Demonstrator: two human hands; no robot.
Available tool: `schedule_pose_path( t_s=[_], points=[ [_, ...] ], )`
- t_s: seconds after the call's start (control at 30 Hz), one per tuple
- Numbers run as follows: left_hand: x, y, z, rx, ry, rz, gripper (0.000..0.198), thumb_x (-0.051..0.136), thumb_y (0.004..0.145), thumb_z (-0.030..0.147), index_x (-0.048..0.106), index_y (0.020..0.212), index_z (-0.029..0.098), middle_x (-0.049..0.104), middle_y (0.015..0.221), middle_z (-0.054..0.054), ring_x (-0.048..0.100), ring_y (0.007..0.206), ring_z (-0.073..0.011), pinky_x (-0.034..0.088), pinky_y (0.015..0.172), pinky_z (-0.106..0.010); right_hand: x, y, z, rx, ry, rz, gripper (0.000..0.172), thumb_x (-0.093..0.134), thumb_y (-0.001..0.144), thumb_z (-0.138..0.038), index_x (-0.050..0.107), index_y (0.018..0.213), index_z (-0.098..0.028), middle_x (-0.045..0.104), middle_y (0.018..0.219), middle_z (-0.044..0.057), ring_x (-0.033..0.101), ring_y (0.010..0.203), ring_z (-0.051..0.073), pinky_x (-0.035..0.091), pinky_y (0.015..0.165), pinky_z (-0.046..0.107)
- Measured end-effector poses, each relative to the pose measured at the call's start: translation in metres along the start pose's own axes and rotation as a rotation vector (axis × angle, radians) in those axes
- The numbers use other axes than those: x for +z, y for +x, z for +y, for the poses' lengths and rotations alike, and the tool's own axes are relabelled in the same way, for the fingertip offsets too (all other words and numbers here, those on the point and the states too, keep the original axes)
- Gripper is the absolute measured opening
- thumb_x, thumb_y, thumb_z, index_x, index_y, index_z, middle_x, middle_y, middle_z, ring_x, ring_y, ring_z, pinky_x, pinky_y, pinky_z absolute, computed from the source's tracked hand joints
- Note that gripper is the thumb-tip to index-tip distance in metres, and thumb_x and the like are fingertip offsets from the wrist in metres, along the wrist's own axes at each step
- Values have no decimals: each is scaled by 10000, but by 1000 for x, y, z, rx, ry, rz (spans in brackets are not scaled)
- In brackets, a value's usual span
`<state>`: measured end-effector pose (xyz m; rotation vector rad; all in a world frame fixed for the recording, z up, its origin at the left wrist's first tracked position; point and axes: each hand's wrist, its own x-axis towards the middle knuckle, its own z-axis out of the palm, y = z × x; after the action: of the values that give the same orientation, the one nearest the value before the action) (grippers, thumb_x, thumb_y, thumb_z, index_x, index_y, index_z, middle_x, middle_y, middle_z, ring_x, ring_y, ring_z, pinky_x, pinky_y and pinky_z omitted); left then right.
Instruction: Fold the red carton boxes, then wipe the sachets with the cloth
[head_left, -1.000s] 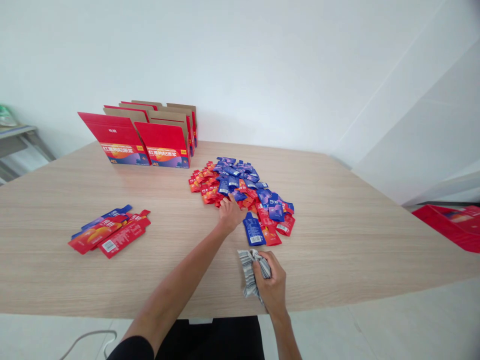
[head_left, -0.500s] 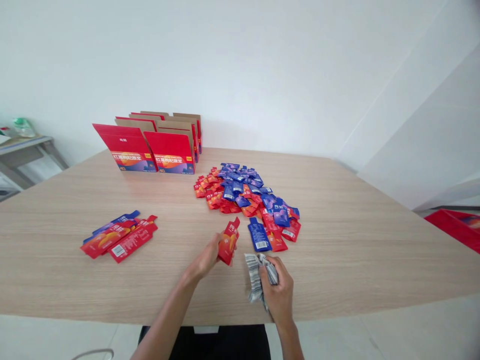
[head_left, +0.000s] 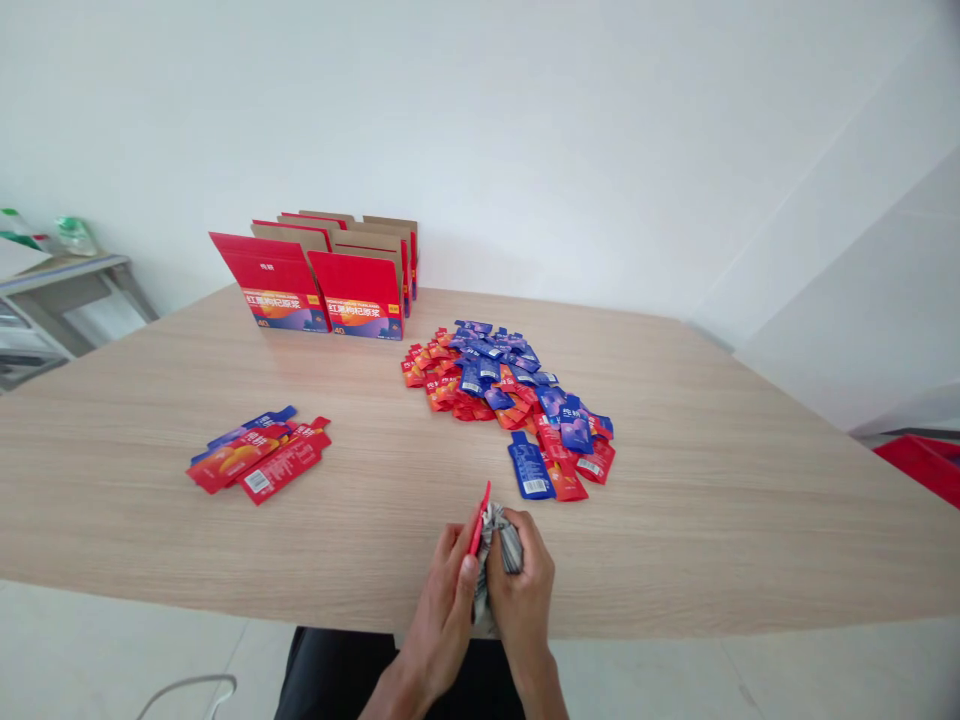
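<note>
Close to the table's front edge, my left hand is closed on a red pouch, now seen edge-on. My right hand grips a crumpled grey striped cloth, which presses against the pouch's right side. The two hands almost meet, and their fingers hide most of the pouch. Beyond them lies a blue pouch with a white barcode label, at the near end of a spread pile of red and blue pouches. Several red and blue pouches lie overlapping at the left.
Open red cardboard boxes stand in rows at the back left of the wooden table, near the white wall. A red box edge shows at the far right. A side table with small items is at the far left.
My left hand has brought the red pouch down and turned it edge-on. My right hand has moved left with the cloth, which now touches the pouch. The view has shifted slightly.
</note>
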<state>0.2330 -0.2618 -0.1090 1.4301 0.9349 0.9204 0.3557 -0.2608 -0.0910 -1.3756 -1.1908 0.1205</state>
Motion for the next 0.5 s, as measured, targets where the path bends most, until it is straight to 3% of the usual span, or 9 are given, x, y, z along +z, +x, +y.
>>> schedule_pose_path(
  t_s=[0.13,0.23,0.3,0.43,0.5],
  points=[
    [6,-13,0,41,-14,-9,637,377,1130,600,539,1652,273,532,1637,-143,471,1517,-329,433,1252,-484,-7,10,0,-5,-13,29,122,625,982,-183,728,1018,-238,759,877,9,734,745,183,585,687,247],
    [0,-4,4,57,-40,41,662,369,1118,633,573,1626,260,538,1631,-158,451,1532,-352,457,1229,-508,-3,2,-12,-34,15,-21,129,622,988,-163,721,1002,-246,737,847,0,717,713,171,572,657,236],
    [-10,8,7,35,-53,141,701,391,1088,694,619,1585,256,547,1638,-159,405,1574,-377,407,1270,-542,5,-9,-23,-61,54,-78,165,607,985,-129,716,1007,-251,724,829,-2,710,695,167,565,637,231],
    [-31,24,10,-55,-63,397,738,505,1012,769,661,1536,273,501,1703,-128,291,1654,-393,180,1373,-585,20,-26,-39,-90,133,-146,221,564,978,-93,710,1014,-255,712,823,9,711,696,175,567,629,242],
    [-34,20,14,-28,-58,376,717,527,1010,758,673,1526,283,483,1715,-111,277,1657,-390,234,1360,-571,22,-24,-41,-81,144,-143,207,571,980,-107,710,1010,-256,709,823,5,706,692,172,566,627,239]
  ],
)
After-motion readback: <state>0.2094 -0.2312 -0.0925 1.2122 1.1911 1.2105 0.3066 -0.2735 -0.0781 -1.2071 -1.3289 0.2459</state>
